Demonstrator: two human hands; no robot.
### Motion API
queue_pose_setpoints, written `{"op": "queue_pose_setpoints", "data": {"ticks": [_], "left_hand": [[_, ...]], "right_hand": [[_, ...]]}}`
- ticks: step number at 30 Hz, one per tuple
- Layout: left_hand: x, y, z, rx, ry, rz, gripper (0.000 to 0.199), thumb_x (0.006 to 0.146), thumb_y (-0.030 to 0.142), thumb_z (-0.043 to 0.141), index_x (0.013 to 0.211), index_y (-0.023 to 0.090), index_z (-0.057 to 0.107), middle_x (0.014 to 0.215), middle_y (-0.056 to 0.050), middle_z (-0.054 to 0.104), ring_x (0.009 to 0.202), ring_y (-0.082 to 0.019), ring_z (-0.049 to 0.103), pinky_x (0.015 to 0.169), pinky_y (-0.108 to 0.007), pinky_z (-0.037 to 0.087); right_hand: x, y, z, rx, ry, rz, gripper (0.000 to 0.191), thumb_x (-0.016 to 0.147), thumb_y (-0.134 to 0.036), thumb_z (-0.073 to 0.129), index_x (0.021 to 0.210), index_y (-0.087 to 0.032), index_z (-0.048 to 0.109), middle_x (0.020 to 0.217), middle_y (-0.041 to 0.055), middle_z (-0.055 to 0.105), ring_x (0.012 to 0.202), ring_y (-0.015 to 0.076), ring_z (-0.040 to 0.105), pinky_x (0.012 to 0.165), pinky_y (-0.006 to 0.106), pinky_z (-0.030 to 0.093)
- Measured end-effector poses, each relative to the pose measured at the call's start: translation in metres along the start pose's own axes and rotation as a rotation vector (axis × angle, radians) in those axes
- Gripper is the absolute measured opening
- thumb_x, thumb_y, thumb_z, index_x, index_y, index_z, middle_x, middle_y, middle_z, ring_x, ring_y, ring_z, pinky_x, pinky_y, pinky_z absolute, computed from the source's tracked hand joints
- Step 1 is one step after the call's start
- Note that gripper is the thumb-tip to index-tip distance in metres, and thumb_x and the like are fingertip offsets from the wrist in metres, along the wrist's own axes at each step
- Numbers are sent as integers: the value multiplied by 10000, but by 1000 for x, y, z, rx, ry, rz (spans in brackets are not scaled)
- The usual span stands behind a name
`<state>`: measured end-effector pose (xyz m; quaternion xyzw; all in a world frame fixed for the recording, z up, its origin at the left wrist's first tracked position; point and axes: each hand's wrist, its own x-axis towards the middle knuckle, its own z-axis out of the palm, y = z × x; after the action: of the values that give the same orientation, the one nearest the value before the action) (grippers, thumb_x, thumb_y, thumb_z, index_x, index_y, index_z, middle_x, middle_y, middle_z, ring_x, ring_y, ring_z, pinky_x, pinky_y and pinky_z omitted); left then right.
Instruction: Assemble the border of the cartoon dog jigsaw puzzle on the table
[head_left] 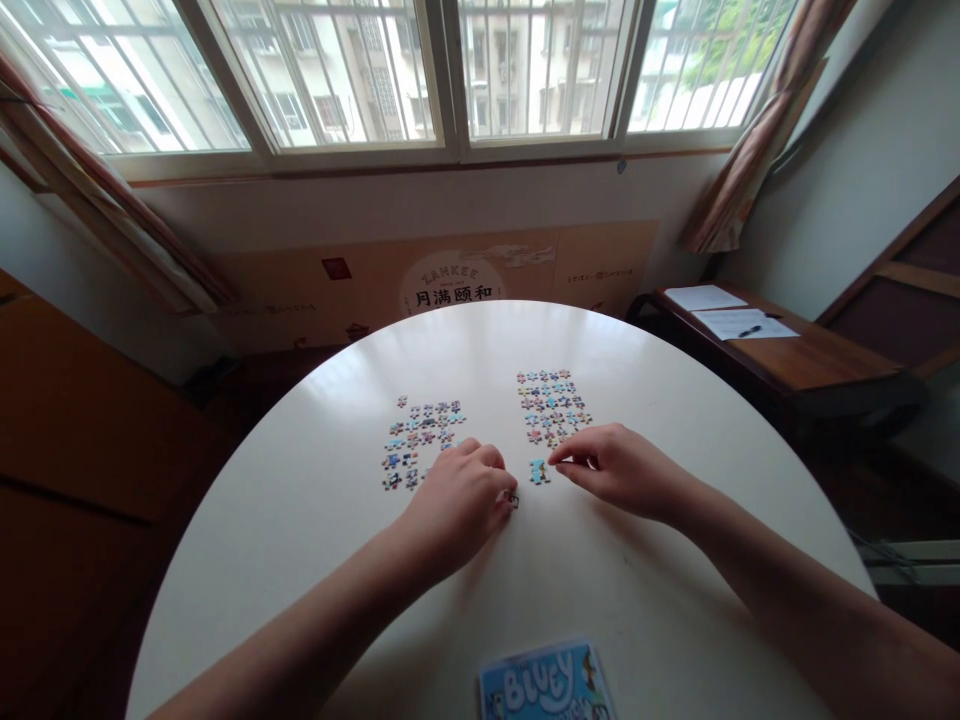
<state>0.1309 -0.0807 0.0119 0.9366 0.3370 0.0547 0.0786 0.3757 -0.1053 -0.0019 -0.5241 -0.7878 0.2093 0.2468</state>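
Between my two hands, a small light-blue joined piece of puzzle [539, 472] lies on the white round table [285, 520]. My left hand [463, 500] is closed on a puzzle piece [512, 499], which shows at its fingertips just left of and below the blue one. My right hand [619, 470] has thumb and forefinger nearly together at the blue piece's right edge; whether anything is between them is too small to tell. Rows of loose pieces [426, 424] lie beyond my left hand, partly hidden by it. Another block of loose pieces [553, 400] lies beyond my right hand.
A blue Bluey box [547, 685] lies at the table's near edge. Beyond the table are a printed cardboard panel [525, 260] and windows. A wooden side table [840, 350] with papers [742, 323] and a pen stands at the right.
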Motion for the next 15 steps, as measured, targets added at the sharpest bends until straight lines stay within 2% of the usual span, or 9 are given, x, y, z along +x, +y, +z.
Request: {"op": "queue_pose_setpoints", "data": {"ticks": [7,15], "left_hand": [[2,2,3,-78,32,-6,129,837,173,714,906,251,789,984,-45,723,931,-255,600,848,-433,506],[5,14,27,-58,224,57,105,865,222,728,963,231,766,1004,-46,719,913,-242,602,844,-443,526]], "right_hand": [[1,1,0,-10,-42,-6,202,875,-209,636,963,-262,809,832,7,772,754,169,676,695,287,478],[5,7,5,1,-45,15,193,844,-200,666,950,-268,812,834,3,772,749,169,673,713,291,483]]}}
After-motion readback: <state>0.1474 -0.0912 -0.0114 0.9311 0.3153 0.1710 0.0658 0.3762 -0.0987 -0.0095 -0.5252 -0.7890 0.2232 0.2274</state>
